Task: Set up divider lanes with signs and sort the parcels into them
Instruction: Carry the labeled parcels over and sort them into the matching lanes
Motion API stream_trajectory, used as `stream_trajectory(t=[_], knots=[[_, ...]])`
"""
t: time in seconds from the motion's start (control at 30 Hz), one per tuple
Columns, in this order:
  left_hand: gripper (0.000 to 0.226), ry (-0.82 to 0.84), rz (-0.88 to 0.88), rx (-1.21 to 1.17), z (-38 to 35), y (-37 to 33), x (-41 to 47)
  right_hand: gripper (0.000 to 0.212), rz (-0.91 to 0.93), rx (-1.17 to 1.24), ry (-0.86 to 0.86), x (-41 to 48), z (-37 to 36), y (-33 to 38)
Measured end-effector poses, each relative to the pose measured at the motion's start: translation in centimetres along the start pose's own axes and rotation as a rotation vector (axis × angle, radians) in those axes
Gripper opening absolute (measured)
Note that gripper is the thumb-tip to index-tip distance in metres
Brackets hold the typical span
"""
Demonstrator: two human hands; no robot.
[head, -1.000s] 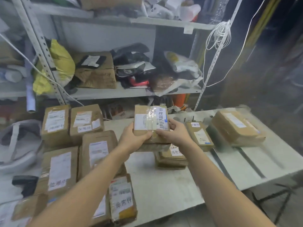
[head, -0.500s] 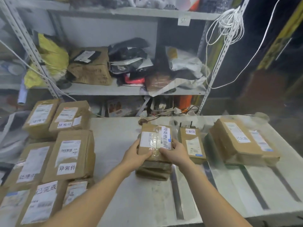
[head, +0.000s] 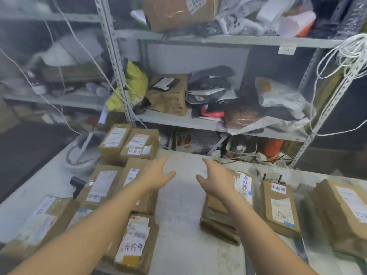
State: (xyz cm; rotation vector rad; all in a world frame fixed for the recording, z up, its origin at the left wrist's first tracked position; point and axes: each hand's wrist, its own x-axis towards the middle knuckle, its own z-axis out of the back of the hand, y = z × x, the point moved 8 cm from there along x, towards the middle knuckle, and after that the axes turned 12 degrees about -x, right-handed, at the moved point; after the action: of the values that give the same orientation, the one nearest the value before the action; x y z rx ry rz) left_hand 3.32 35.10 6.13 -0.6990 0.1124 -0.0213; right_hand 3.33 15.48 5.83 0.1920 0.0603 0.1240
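Several brown cardboard parcels with white labels lie on a pale table (head: 178, 205). A group of them (head: 103, 185) fills the left side. A small stack of parcels (head: 244, 187) sits at centre right, under my right forearm. Two more parcels (head: 280, 203) (head: 343, 211) lie further right, and a small sign (head: 272, 178) stands behind one. My left hand (head: 156, 173) and my right hand (head: 216, 175) hover open above the bare middle strip, fingers spread, holding nothing.
Grey metal shelving (head: 178, 120) rises behind the table, loaded with bags, a box (head: 168, 94) and loose packaging. White cord (head: 341, 56) hangs from the right upright. A black handheld device (head: 77, 183) and a white round object (head: 81, 153) lie at the table's left.
Both hands let go of the parcel they held; it now lies on the centre-right stack. The hands rose and opened. The view swung left and up.
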Motion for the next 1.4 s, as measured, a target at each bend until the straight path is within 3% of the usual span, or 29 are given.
stream_trajectory(t=[0.33,0.47,0.6,0.77,0.97,1.2,1.4], knots=[[0.07,-0.155,0.055,0.394,16.0,14.4,1.6,0.06,0.192,-0.089,0.001,6.6,-1.0,15.5],[0.068,-0.177,0.065,0.411,19.9,21.3,4.3,0.051,0.171,-0.078,0.016,10.7,-2.9,21.6],[0.07,-0.108,0.087,0.394,21.8,27.1,7.4,0.058,0.143,-0.197,0.052,14.9,-5.1,27.2],[0.066,-0.02,0.136,0.096,22.0,31.8,11.2,0.054,0.025,-0.087,0.124,20.2,-8.4,31.9],[0.079,0.214,0.293,-0.675,17.5,33.5,15.2,0.046,-0.08,0.112,0.121,24.4,-11.7,35.1],[0.061,0.145,0.274,-0.806,15.8,33.7,17.7,0.038,-0.194,0.214,0.05,26.3,-13.8,35.8],[0.061,0.144,0.285,-0.854,15.6,34.9,17.7,0.035,-0.259,0.365,0.085,26.3,-14.6,35.2]])
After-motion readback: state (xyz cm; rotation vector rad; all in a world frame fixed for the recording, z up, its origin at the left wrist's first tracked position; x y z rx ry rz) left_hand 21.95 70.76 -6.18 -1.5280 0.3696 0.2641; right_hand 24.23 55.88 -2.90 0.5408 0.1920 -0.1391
